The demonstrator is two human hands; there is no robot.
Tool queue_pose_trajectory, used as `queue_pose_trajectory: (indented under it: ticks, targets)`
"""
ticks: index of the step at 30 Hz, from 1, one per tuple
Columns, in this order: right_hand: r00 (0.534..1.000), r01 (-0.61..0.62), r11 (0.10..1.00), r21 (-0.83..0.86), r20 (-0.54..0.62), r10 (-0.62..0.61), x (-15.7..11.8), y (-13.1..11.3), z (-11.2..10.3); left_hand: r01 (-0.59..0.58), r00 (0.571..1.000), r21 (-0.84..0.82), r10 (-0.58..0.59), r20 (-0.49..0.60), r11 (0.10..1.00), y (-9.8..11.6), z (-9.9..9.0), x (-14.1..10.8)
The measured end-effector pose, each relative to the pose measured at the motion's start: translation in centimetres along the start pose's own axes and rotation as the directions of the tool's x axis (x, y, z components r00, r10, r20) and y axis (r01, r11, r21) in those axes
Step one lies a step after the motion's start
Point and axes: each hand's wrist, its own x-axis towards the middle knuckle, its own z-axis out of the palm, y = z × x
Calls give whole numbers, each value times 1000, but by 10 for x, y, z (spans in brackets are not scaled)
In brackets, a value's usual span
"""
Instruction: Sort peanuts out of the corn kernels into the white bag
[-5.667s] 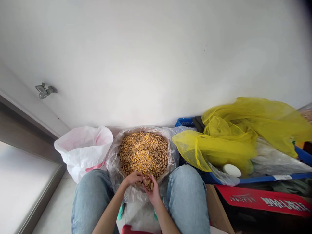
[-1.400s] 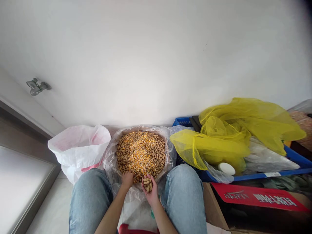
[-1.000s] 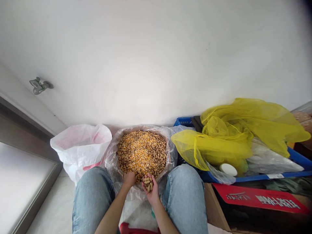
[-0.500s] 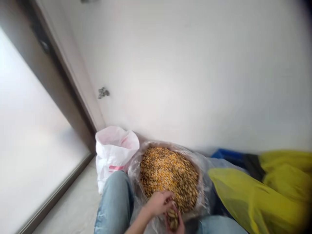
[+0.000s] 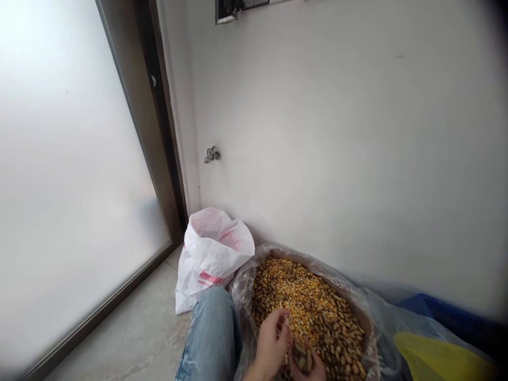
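A wide sack (image 5: 309,312) lined with clear plastic holds a mix of yellow corn kernels and peanuts in the shell. It sits low in the view, cut off by the bottom edge. My right hand (image 5: 305,365) is cupped over the sack with several peanuts in its palm. My left hand (image 5: 272,341) hangs beside it, fingers curled towards those peanuts. Whether its fingers hold anything is hidden.
A white plastic bag (image 5: 212,259) with pink stripes stands left of the sack, against the wall. My jeans-covered knee (image 5: 210,338) lies below it. A frosted glass door (image 5: 67,159) fills the left side. A blue crate (image 5: 440,315) and yellow mesh (image 5: 440,357) sit at the right.
The view has swung far to the left and tilted, bringing the glass door in. My left hand has moved from the kernels to beside my right hand, which still holds the peanuts.
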Motion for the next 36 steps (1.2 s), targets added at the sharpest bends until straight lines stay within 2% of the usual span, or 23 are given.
queue_pose_trajectory:
  ticks: [1, 3, 5, 6, 8, 10, 11, 12, 14, 16, 17, 18, 20, 22, 23, 25, 27, 29, 30, 32, 34, 36]
  targets:
    - [992, -93, 988, 127, -79, 103, 15, -16, 11, 4, 999, -51, -6, -36, 999, -2, 0, 3]
    - [951, -250, 926, 284, -109, 290, 52, -55, 47, 10, 998, -145, -19, -61, 989, -8, -1, 9]
    - [949, -276, 911, 305, -66, 309, 90, -95, 94, 65, 989, -268, -98, -111, 961, -15, -3, 16]
    - [939, -326, 894, 308, -9, 345, 106, -113, 117, 94, 982, -314, -141, -129, 945, -18, -4, 18]
    - [930, -361, 885, 294, 37, 367, 129, -141, 157, 146, 964, -368, -216, -156, 918, -25, -5, 22]
    - [917, -385, 896, 221, -13, 398, 138, -155, 176, 178, 952, -386, -257, -166, 905, -30, -6, 23]
    - [918, -376, 903, 207, -45, 393, 136, -155, 176, 187, 950, -385, -266, -162, 904, -32, -5, 23]
    - [921, -366, 909, 200, -65, 385, 132, -149, 169, 198, 950, -378, -271, -152, 904, -35, -5, 23]
    - [927, -356, 912, 203, -44, 371, 116, -122, 136, 235, 951, -346, -289, -111, 908, -42, -3, 22]
    - [921, -388, 912, 131, 60, 384, 93, -82, 84, 298, 943, -293, -327, -57, 909, -52, 1, 21]
    - [908, -416, 908, 47, 64, 413, 80, -59, 54, 325, 938, -263, -345, -36, 909, -58, 4, 21]
    - [911, -411, 909, -65, -4, 412, 67, -38, 24, 345, 933, -231, -359, -23, 910, -65, 6, 20]
    - [933, -354, 860, -368, -198, 299, 38, -2, -30, 359, 930, -168, -368, -23, 918, -79, 11, 19]
    - [925, -360, 818, -448, -289, 248, 12, 21, -66, 380, 920, -141, -389, -39, 914, -92, 14, 17]
    - [920, -358, 811, -463, -320, 224, 2, 28, -76, 413, 905, -158, -424, -43, 897, -97, 15, 17]
    - [930, -324, 814, -482, -319, 182, -15, 35, -79, 515, 842, -248, -538, -31, 820, -105, 14, 15]
    - [963, -249, 772, -585, -231, 136, -25, 40, -69, 609, 761, -334, -648, -10, 720, -110, 12, 14]
    - [983, -185, 600, -778, -143, 117, -32, 43, -55, 649, 714, -367, -700, -10, 667, -115, 10, 12]
    - [985, -166, 487, -858, -119, 126, -35, 44, -49, 650, 710, -369, -704, -16, 664, -118, 9, 11]
    - [978, -169, 296, -940, -124, 166, -40, 44, -40, 634, 731, -362, -683, -9, 683, -124, 8, 8]
    - [968, -180, 210, -961, -136, 210, -42, 42, -37, 622, 755, -337, -656, 17, 707, -130, 8, 6]
    - [966, -171, 185, -968, -128, 226, -42, 39, -36, 622, 764, -306, -644, 37, 721, -133, 8, 4]
